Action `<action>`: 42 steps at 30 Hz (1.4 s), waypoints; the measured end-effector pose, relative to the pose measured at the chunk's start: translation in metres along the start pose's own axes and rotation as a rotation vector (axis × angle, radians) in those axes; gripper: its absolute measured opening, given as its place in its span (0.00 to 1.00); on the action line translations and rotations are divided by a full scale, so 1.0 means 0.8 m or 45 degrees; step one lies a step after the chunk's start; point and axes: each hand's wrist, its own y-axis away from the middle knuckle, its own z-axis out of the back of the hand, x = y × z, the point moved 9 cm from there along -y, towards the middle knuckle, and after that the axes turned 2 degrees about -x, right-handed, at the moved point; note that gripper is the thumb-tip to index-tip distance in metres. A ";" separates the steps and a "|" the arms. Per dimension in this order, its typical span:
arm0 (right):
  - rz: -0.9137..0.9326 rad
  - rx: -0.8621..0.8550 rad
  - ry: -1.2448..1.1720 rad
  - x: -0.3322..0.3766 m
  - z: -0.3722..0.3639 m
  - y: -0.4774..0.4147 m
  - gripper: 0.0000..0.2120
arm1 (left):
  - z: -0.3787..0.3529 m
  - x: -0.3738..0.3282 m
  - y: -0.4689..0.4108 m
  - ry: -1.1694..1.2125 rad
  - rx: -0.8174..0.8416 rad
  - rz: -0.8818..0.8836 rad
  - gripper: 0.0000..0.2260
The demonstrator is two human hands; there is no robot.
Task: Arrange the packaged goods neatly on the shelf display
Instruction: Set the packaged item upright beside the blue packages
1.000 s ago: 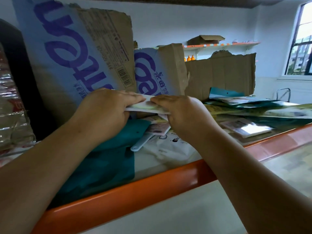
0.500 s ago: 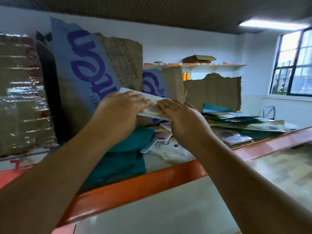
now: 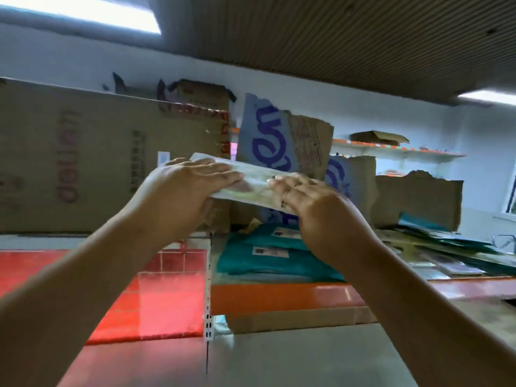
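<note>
A flat white and pale-green packet (image 3: 255, 181) is held up in the air above the shelf, tilted down to the right. My left hand (image 3: 184, 191) grips its left end, fingers on top. My right hand (image 3: 312, 202) grips its right end, fingers curled over the edge. Below it, teal packets (image 3: 268, 261) with white labels lie stacked on the orange-edged shelf (image 3: 282, 296). More flat packets (image 3: 446, 255) are spread over the shelf to the right.
Torn cardboard sheets stand at the shelf's back: a big brown one (image 3: 97, 163) on the left, a blue-printed one (image 3: 279, 143) in the middle, another brown piece (image 3: 418, 199) on the right. A red tiled panel (image 3: 167, 297) lies lower left. A far wall shelf (image 3: 396, 150) holds a box.
Both hands have lifted the packet higher and away from the shelf. The view has swung up and left, bringing the big brown cardboard and the ceiling into sight.
</note>
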 end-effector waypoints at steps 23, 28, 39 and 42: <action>0.469 0.093 -0.644 0.533 -0.107 -0.091 0.24 | 0.252 0.258 0.408 -0.323 0.237 0.525 0.18; 0.652 0.169 -0.677 0.568 -0.121 -0.094 0.27 | 0.273 0.285 0.457 -0.310 0.294 0.648 0.17; 0.840 0.028 -0.964 0.619 -0.195 -0.110 0.23 | 0.231 0.352 0.514 -0.318 0.459 0.695 0.17; 0.876 -0.015 -0.936 0.638 -0.239 -0.114 0.26 | 0.193 0.391 0.529 -0.459 0.503 0.728 0.18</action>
